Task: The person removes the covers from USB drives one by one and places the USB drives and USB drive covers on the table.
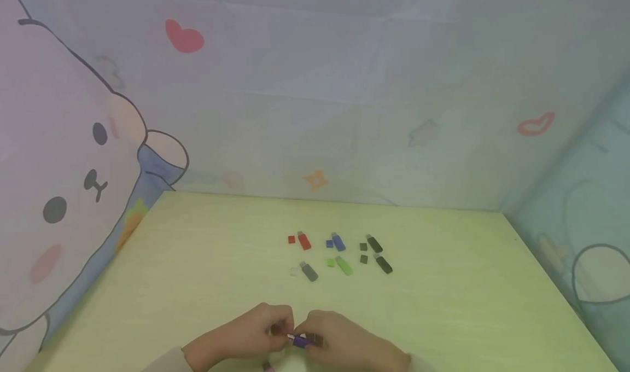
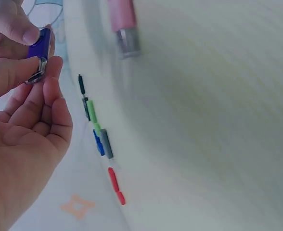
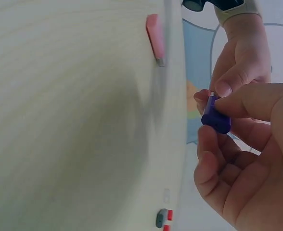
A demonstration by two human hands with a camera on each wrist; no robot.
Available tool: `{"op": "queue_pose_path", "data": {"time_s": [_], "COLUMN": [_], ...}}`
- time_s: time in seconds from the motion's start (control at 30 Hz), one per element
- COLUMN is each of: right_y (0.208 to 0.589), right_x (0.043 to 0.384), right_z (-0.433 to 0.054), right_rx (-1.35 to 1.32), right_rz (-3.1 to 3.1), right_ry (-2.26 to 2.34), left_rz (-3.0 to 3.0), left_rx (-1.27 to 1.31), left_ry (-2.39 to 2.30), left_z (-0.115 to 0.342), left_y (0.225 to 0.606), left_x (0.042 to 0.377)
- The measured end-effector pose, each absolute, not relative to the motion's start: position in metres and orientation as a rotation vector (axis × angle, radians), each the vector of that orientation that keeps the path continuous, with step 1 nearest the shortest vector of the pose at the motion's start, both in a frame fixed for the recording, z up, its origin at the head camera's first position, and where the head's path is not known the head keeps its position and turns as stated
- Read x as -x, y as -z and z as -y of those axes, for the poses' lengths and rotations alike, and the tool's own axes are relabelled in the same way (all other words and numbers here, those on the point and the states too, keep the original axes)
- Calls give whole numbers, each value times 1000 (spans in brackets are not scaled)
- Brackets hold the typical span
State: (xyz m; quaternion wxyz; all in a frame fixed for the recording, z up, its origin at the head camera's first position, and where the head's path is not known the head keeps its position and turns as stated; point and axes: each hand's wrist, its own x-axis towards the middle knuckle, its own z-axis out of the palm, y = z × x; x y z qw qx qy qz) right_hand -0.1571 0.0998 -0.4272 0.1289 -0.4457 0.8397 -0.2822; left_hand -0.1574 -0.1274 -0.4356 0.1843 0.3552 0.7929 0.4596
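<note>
Close to the table's near edge, in the head view, my two hands meet over a purple USB stick (image 1: 300, 341). My right hand (image 1: 349, 339) pinches its purple body between thumb and fingers. From the other side, the thumb and fingers of my left hand (image 1: 246, 331) pinch the stick's silver end (image 2: 37, 72), which the left wrist view shows best. On the tabletop below the hands lies a pink USB stick (image 3: 154, 36) with its metal plug bare; the head view catches only a bit of it at the bottom edge.
Farther back on the pale table (image 1: 443, 306) lie two rows of uncapped USB sticks, each with a small cap to its left: red (image 1: 304, 241), blue (image 1: 338, 242), black (image 1: 374, 243), grey (image 1: 309, 272), green (image 1: 344, 266) and another black one (image 1: 383, 264). Printed cloth (image 1: 344, 87) hangs behind.
</note>
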Motion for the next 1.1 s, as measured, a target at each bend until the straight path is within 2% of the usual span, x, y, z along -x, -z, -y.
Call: {"op": "queue_pose_path", "data": {"time_s": [0.53, 0.73, 1.1], "right_y": [407, 409, 417], "right_x": [149, 146, 139], "right_z": [-114, -118, -125], "right_rx": [1340, 1429, 1393], "right_rz": [-2430, -2422, -2260], "right_ry": [1023, 1096, 1273], "left_rz": [-2182, -2113, -2102], "left_rx": [-1321, -1292, -1305], "left_ry": [-1458, -1492, -1478], "left_z": [113, 108, 104], "left_y": [421, 421, 423], "left_x": [150, 147, 144]}}
